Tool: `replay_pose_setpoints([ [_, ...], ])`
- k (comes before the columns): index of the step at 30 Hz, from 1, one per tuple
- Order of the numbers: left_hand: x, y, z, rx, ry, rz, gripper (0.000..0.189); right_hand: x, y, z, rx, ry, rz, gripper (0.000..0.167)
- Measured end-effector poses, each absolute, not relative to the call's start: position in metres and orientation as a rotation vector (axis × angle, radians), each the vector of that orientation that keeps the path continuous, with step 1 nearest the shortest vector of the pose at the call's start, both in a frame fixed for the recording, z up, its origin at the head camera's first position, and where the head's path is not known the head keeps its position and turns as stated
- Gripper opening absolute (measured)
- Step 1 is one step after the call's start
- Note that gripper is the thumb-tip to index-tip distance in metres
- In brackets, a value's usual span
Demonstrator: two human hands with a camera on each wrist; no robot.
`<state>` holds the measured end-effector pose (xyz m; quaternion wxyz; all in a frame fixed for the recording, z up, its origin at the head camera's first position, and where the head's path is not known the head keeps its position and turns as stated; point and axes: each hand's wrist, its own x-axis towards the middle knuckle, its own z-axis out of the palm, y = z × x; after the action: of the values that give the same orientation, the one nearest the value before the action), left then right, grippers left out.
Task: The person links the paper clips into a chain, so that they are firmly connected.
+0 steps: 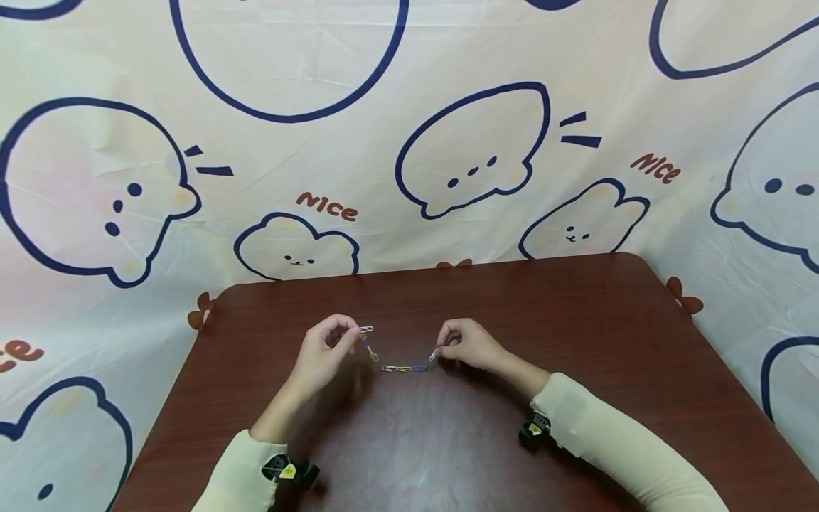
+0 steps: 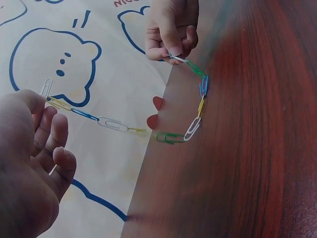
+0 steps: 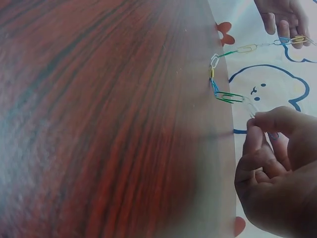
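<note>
A chain of linked paper clips (image 1: 403, 368) in white, yellow, blue and green hangs in a sagging curve between both hands. Its left end is a white paper clip (image 2: 46, 88), pinched by my left hand (image 1: 326, 352) between thumb and forefinger, the clip's loop sticking up past the fingertips. My right hand (image 1: 470, 343) pinches the white clip (image 3: 251, 106) at the other end, beside a green paper clip (image 3: 230, 97). Part of that end clip is hidden by the fingers. Whether the lowest links touch the tabletop, I cannot tell.
Beneath the hands is a dark red-brown wooden table (image 1: 448, 441). A pale cloth (image 1: 377, 163) with blue cartoon outlines hangs behind the table and along its sides. Each sleeve carries a black wrist camera, the left one (image 1: 288, 469) and the right one (image 1: 534, 430).
</note>
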<state>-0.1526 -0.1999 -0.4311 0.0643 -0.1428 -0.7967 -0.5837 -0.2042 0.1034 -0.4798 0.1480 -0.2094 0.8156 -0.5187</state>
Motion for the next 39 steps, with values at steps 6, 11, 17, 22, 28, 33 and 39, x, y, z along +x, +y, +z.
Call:
replay_pose_setpoints([
  [6,-0.151,-0.200,-0.431,-0.432,-2.406,-1.765,0.011,-0.203,0.105,-0.478,-0.602,2.387,-1.484,0.005],
  [11,-0.152,-0.200,-0.430,-0.446,-2.401,-1.767,0.011,-0.203,0.106,-0.480,-0.606,2.446,-1.472,0.009],
  [17,-0.152,-0.200,-0.429,-0.448,-2.402,-1.766,0.011,-0.203,0.105,-0.478,-0.555,2.361,-1.600,0.011],
  [22,-0.151,-0.196,-0.426,-0.452,-2.384,-1.776,0.011,-0.203,0.105,-0.474,-0.564,2.384,-1.613,0.017],
  [28,-0.152,-0.192,-0.424,-0.453,-2.358,-1.770,0.010,-0.202,0.110,-0.468,-0.636,2.464,-1.558,0.024],
  [33,-0.154,-0.187,-0.417,-0.432,-2.367,-1.750,0.010,-0.203,0.113,-0.456,-0.587,2.438,-1.657,0.020],
  [39,-0.158,-0.179,-0.410,-0.430,-2.389,-1.727,0.008,-0.204,0.116,-0.443,-0.452,2.375,-1.763,0.011],
])
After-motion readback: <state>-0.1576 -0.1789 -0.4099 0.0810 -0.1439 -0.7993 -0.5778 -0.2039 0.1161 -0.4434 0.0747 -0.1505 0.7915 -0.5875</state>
